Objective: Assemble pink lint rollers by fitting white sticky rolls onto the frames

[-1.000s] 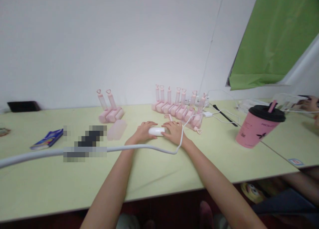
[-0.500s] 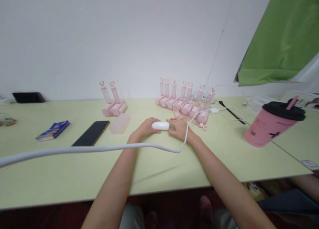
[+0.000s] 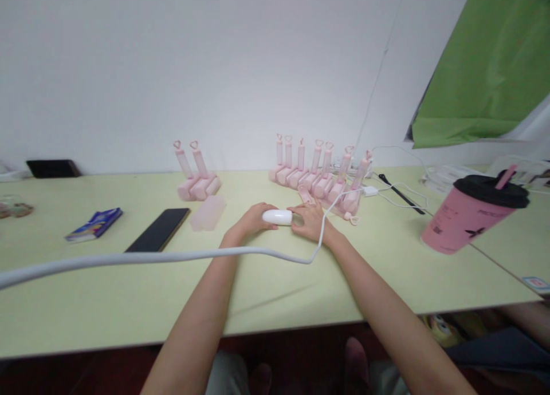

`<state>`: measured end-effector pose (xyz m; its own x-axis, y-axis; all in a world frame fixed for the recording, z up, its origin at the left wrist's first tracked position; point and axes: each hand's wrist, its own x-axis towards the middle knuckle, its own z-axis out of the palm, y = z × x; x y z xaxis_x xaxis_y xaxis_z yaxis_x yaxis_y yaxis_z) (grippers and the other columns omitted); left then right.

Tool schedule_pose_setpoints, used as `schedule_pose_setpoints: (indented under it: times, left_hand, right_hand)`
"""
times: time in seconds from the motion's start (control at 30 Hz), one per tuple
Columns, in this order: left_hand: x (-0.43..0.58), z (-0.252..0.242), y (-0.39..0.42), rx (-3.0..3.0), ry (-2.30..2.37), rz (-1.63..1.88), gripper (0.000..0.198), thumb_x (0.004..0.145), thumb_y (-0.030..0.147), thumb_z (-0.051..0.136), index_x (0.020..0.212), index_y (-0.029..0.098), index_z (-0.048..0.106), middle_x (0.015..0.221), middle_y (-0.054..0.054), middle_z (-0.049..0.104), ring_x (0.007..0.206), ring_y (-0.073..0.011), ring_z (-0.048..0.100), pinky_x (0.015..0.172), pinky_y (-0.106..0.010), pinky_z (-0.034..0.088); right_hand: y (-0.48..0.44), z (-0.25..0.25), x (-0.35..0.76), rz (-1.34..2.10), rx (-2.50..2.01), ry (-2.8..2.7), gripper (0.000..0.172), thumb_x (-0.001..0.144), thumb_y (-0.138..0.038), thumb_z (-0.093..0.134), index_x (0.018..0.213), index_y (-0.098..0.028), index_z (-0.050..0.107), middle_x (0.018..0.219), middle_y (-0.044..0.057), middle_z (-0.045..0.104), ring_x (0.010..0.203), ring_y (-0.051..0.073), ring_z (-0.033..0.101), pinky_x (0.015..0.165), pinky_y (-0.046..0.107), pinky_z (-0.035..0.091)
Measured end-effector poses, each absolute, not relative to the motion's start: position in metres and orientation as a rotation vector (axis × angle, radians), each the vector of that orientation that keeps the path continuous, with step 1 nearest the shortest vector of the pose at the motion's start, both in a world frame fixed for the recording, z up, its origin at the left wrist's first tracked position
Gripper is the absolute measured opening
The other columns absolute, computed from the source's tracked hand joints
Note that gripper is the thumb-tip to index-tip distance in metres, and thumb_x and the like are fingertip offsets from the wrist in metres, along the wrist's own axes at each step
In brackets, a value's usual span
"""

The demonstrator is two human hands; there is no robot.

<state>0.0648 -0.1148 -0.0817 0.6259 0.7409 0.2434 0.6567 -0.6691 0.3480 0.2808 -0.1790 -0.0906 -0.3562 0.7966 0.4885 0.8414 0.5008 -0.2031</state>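
A smooth, glossy white object with a rounded left end (image 3: 277,217) lies sideways between my hands, low over the table. My left hand (image 3: 252,220) is closed around its left part, thumb below and fingers above. At the other end, the curled thumb and fingers of my right hand (image 3: 311,218) pinch its edge. Beyond my right hand, a row of several pink tubes with heart-shaped tops (image 3: 318,157) leans on pink blocks. A loose pink piece (image 3: 305,193) lies just behind that hand. What the underside of the white object looks like is hidden.
A white cable (image 3: 172,257) crosses the view in front of my wrists. Left are two more pink tubes (image 3: 200,163), a translucent pink sheet (image 3: 208,213), a phone (image 3: 158,230) and a blue packet (image 3: 95,224). A pink cup (image 3: 466,220) and a black stick (image 3: 401,193) are right.
The camera view has shifted very slightly, moving the side objects a little to the right. Both hands keep the same hold on the white object.
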Motion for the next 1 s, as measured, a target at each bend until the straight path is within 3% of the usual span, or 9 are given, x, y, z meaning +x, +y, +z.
schedule_pose_setpoints:
  times: [0.5,1.0]
  left_hand:
    - [0.0631,-0.0801,-0.1156,2.641,1.111,0.563,0.053,0.060,0.045,0.070,0.105,0.018,0.063,0.100,-0.007,0.064,0.091,-0.0214,0.058,0.081,-0.029,0.042]
    - [0.0657,-0.0819,-0.1127,2.647,1.100,0.535,0.053,0.061,0.042,0.070,0.107,0.017,0.062,0.100,-0.007,0.064,0.092,-0.0215,0.057,0.082,-0.028,0.041]
  right_hand:
    - [-0.1766,-0.0938,0.2835,-0.100,-1.243,-2.200,0.039,0.075,-0.026,0.052,0.113,-0.020,0.058,0.111,0.006,0.064,0.109,0.021,0.054,0.109,0.048,-0.003]
    - [-0.1793,-0.0873,0.2824,-0.103,-1.303,-2.253,0.042,0.075,-0.030,0.052,0.114,-0.019,0.060,0.109,0.005,0.065,0.099,0.022,0.060,0.111,0.046,0.003]
